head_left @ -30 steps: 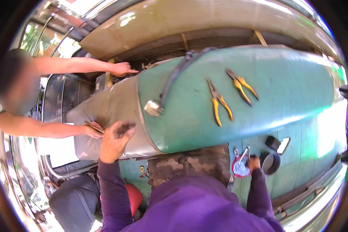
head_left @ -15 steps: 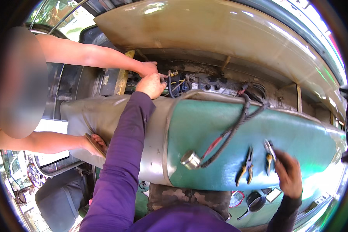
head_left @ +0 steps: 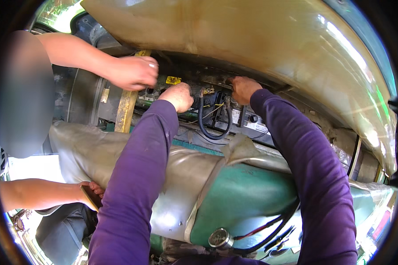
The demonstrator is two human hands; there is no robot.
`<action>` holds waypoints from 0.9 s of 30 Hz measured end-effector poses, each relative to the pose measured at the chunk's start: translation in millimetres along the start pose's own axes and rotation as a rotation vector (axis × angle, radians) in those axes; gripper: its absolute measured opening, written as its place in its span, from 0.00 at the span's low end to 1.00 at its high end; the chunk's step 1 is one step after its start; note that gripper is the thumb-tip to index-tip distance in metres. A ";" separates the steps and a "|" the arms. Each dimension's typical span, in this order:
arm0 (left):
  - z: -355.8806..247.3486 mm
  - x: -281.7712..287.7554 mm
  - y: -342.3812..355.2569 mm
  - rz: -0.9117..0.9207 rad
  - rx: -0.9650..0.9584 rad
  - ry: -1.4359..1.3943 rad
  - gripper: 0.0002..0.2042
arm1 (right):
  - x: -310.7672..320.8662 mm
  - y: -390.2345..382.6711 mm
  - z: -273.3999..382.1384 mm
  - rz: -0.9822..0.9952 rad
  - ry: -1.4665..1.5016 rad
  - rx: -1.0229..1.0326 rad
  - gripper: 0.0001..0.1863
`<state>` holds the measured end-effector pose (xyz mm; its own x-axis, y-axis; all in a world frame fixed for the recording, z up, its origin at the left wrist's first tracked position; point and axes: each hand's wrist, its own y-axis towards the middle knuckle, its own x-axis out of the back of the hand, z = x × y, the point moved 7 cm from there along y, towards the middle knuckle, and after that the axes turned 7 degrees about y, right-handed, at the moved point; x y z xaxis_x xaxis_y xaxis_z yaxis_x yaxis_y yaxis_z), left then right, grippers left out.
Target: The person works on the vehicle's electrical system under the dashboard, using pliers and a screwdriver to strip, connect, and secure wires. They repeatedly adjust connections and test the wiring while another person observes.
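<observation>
Both of my hands reach into the compartment under the raised tan panel (head_left: 199,31), over dirty black batteries (head_left: 252,120). My left hand (head_left: 177,97) is curled beside a yellow label (head_left: 173,80), just left of a metal cable clamp (head_left: 206,91). My right hand (head_left: 244,89) bends its fingers at the back of the compartment, right of the clamp. What either hand grips is hidden. Between them a short black cable (head_left: 214,136) loops down from the clamp to a second terminal. Another person's hand (head_left: 135,73) hovers at the left, blurred by motion.
A tan and green padded seat (head_left: 252,185) lies in front of the compartment. Near its front edge rests a round gauge (head_left: 221,238) with red and black leads. The person's other hand (head_left: 95,190) holds a flat brown object. A yellowish bar (head_left: 127,108) crosses the compartment's left end.
My right hand has left the pliers on the seat and moved up into the compartment. The other person's upper hand has drawn back left from mine. My view has shifted closer to the batteries.
</observation>
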<state>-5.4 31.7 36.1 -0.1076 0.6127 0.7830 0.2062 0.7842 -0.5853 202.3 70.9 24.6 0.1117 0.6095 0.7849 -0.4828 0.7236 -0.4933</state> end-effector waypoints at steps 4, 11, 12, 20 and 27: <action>0.1 -3.8 9.8 0.067 0.042 0.030 0.20 | -8.5 40.2 -1.4 -0.005 0.067 -0.002 0.19; 1.2 -16.0 48.3 0.021 0.007 -0.044 0.23 | -2.3 57.8 43.0 0.277 -0.186 0.079 0.17; -1.3 -17.9 53.8 -0.021 -0.024 -0.037 0.21 | -1.3 58.1 47.1 0.288 -0.217 0.077 0.17; 0.0 -28.5 76.5 -0.132 -0.185 -0.140 0.20 | -27.6 50.4 0.7 0.223 -0.122 0.071 0.19; -1.0 -31.4 77.9 -0.138 -0.195 -0.170 0.16 | -49.9 35.6 -38.6 0.107 0.160 0.115 0.22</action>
<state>15.0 73.5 -34.0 -0.3053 0.5224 0.7962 0.3595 0.8375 -0.4116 213.0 78.7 -46.7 0.1860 0.7313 0.6562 -0.5940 0.6157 -0.5178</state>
